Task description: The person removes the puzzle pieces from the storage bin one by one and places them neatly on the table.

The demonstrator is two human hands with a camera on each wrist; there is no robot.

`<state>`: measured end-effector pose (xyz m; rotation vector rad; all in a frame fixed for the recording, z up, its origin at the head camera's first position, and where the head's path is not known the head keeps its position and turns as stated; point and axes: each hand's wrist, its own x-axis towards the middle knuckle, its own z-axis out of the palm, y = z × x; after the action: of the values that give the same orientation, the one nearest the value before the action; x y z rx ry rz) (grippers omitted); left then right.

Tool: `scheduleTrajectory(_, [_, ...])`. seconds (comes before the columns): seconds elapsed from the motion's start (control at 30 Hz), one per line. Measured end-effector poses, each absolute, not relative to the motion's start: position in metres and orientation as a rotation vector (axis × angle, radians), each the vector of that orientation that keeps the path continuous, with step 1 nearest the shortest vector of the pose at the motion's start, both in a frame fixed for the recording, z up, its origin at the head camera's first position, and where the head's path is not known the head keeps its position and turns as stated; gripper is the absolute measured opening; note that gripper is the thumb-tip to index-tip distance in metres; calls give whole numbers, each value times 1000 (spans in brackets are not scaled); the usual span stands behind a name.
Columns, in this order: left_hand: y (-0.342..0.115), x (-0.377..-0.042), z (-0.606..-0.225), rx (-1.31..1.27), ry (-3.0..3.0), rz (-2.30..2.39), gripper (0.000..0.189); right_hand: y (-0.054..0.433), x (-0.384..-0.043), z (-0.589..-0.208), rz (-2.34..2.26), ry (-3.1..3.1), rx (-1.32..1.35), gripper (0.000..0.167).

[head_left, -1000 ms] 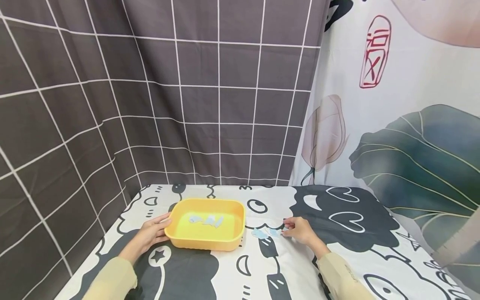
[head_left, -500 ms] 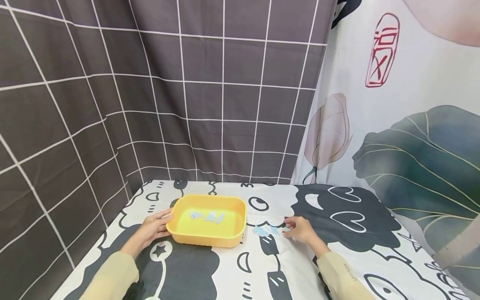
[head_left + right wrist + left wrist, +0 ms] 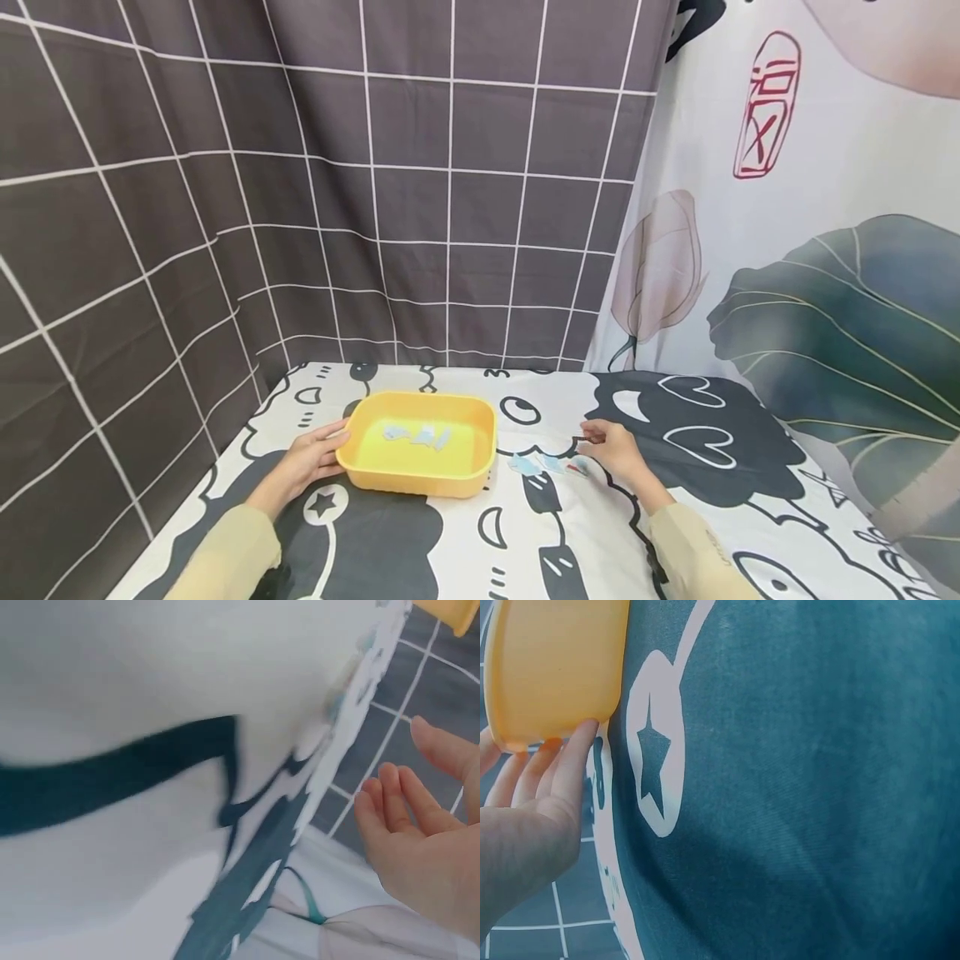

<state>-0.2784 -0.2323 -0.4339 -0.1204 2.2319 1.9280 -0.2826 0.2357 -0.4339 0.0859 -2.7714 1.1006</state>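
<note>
My left hand [image 3: 303, 460] holds the left end of a yellow plastic basin [image 3: 420, 485]; in the left wrist view its fingers [image 3: 574, 761] reach the basin's lower edge. Inside the basin lie several pale blue-white flat scraps [image 3: 426, 435] that look like torn paper. To its right, more such scraps [image 3: 528, 464] rest on the patterned cloth, one with a red mark [image 3: 576, 468]. My right hand [image 3: 617, 450] hovers just beyond those scraps, its fingers loosely bent. Nothing shows between its thumb and fingers in the right wrist view [image 3: 420, 817].
A black-and-white cartoon cloth [image 3: 495, 533] covers the table. A dark curtain with a white grid [image 3: 480, 208] hangs behind and to the left. At the right hangs a white curtain with leaf and flower prints [image 3: 667, 275].
My right hand has drawn back, away from the red-marked scrap that its fingertips were on; that scrap now lies on the cloth. My left hand stays at the basin. The head view has shifted slightly.
</note>
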Motion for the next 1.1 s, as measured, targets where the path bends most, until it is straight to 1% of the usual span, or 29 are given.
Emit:
scheduleTrajectory(0.2, [-232, -277, -435, -141, 2230, 1933, 63, 214, -291, -423, 1210, -2755, 129, 37])
scheduleTrajectory(0.3, [-232, -277, -435, -111, 2227, 1931, 64, 199, -296, -418, 1245, -2743, 145, 36])
scheduleTrajectory(0.57, [-233, -276, -436, -131, 2230, 1951, 63, 145, -307, -404, 1371, -2682, 253, 33])
scheduleTrajectory(0.8, [-231, -277, -437, -145, 2231, 1966, 60, 108, -318, -404, 1486, -2656, 347, 31])
scheduleTrajectory(1.0, [-229, -281, -441, -136, 2213, 1990, 61, 88, -327, -408, 1533, -2708, 306, 32])
scheduleTrajectory(1.1, [-230, -282, -443, -155, 2219, 1989, 60, 78, -330, -411, 1491, -2731, 328, 32])
